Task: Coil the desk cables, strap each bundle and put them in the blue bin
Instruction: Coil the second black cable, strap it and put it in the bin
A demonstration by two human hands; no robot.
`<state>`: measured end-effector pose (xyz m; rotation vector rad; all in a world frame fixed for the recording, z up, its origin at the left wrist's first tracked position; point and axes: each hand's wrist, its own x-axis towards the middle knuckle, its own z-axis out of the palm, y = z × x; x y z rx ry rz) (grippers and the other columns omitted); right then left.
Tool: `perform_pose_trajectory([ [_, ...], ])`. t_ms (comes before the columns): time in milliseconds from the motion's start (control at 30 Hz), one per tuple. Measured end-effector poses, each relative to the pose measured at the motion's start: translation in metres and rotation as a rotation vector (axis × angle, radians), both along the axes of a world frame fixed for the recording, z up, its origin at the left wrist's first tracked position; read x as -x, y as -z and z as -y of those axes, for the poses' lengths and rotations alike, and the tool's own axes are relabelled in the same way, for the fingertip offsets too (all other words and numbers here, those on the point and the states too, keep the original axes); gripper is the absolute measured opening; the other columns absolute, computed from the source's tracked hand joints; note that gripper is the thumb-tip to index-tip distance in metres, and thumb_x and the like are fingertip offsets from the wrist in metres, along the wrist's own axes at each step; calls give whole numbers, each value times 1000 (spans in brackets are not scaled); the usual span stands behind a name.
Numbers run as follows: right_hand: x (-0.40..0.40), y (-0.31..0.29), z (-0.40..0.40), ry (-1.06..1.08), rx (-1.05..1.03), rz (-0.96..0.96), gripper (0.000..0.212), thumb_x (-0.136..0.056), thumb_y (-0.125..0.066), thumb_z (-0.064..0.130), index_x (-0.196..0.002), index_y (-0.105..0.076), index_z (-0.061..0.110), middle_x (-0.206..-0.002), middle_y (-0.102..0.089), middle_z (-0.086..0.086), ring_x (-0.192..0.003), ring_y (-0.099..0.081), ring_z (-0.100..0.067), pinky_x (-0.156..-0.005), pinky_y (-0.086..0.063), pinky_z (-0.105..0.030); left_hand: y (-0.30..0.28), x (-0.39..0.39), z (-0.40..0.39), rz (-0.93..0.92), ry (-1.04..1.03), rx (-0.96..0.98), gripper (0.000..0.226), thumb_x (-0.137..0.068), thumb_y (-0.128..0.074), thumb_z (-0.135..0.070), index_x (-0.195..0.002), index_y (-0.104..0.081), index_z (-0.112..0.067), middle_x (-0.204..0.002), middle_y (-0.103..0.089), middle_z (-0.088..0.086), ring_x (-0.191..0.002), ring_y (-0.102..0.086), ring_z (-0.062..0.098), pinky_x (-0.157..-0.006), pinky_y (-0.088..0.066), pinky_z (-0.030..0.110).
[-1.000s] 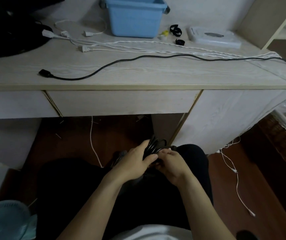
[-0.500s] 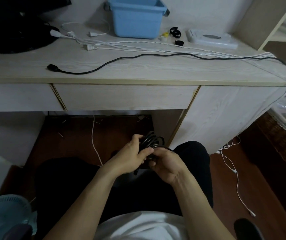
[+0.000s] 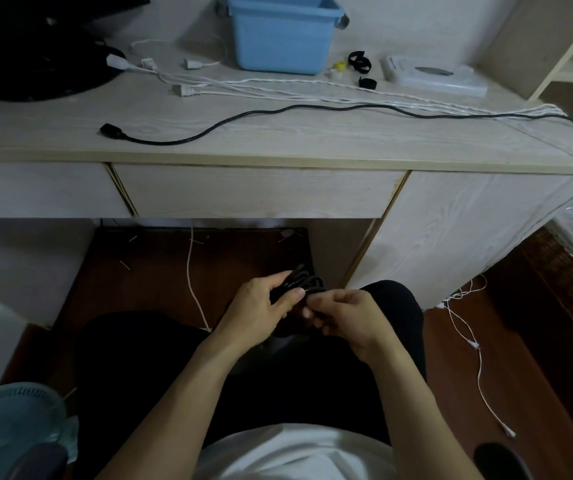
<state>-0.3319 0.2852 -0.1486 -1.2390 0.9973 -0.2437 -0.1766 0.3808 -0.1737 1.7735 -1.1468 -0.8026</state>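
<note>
Black coiled cable (image 3: 304,284) sits gripped between left hand (image 3: 260,311) and right hand (image 3: 345,315), over the lap.

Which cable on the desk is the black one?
The black cable lying nearest the desk's front edge, with its plug at the left end. The other cables on the desk, the white cables, lie behind it, toward the blue bin.

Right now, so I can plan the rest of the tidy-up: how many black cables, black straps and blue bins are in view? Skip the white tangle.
Black cables: 2, the stretched cable on the desk and the coiled cable held by the left hand and right hand.
Black straps: 2, the far strap and the near strap.
Blue bins: 1, the bin.
Total: 5.
</note>
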Motion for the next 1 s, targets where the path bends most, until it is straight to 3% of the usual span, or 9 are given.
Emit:
perform_pose_trajectory([
  [100,2,-10,3,-118,154,-105,11,-94,-66,16,-94,-72,6,-75,-73,-6,-60,-62,-13,-59,-51,-25,-5,3,-2,26,25,-8,32,-95,-61,-37,-126,-64,-33,-91,-70,-23,-81,-65,-8,-70,-49,16],
  [200,0,-15,1,-146,232,-51,8,-97,-61,11,-103,-64,6,-73,-70,-8,-59,-63,-17,-56,-52,-27,-10,5,-3,33,43,-12,27,-96,-60,-35,-122,-67,-35,-90,-73,-15,-83,-67,-2,-72,-54,23],
  [333,7,-17,5,-167,9,222,26,-100,-54,18,-103,-68,-5,-87,-69,-19,-75,-66,-27,-72,-57,-33,-10,-2,-5,-4,132,-37,25,-98,-58,-33,-120,-68,-32,-93,-74,-11,-78,-67,0,-70,-54,25],
  [433,17,-19,10,-302,-37,340,28,-92,-61,8,-112,-64,-12,-103,-71,-26,-95,-71,-35,-86,-59,-37,-14,-11,-9,-66,178,-52,19,-97,-59,-33,-111,-71,-30,-75,-70,-2,-62,-63,10,-61,-50,28],
  [500,16,-22,14,-352,103,300,23,-88,-67,3,-105,-65,-12,-94,-73,-21,-86,-73,-30,-78,-61,-34,-20,-12,-12,-102,224,-49,17,-97,-60,-33,-106,-72,-27,-69,-66,-1,-61,-61,11,-62,-48,26],
  [600,8,-33,20,-446,452,162,10,-87,-72,14,-92,-73,6,-77,-73,-8,-65,-68,-17,-59,-54,-24,-30,-10,-13,-69,301,-95,20,-93,-62,-41,-94,-72,-24,-71,-68,2,-60,-62,11,-64,-50,31],
  [733,4,-48,23,-509,816,70,3,-88,-75,18,-88,-77,19,-76,-71,11,-70,-65,-1,-63,-45,-10,-43,-12,-10,-4,344,-156,36,-92,-60,-50,-87,-70,-15,-74,-71,9,-61,-64,16,-69,-53,41],
  [833,2,-47,25,-474,1022,38,2,-88,-76,23,-89,-76,24,-83,-64,15,-77,-62,-1,-66,-46,-13,-54,-11,-6,52,376,-169,31,-94,-58,-49,-83,-67,-22,-72,-70,5,-61,-64,15,-69,-53,43],
  [1000,-5,-38,29,-456,1100,105,9,-91,-71,24,-86,-73,18,-97,-60,9,-91,-60,-5,-77,-50,-20,-63,-8,-3,77,372,-136,8,-91,-64,-44,-84,-64,-40,-77,-72,-5,-67,-68,10,-63,-53,32],
])
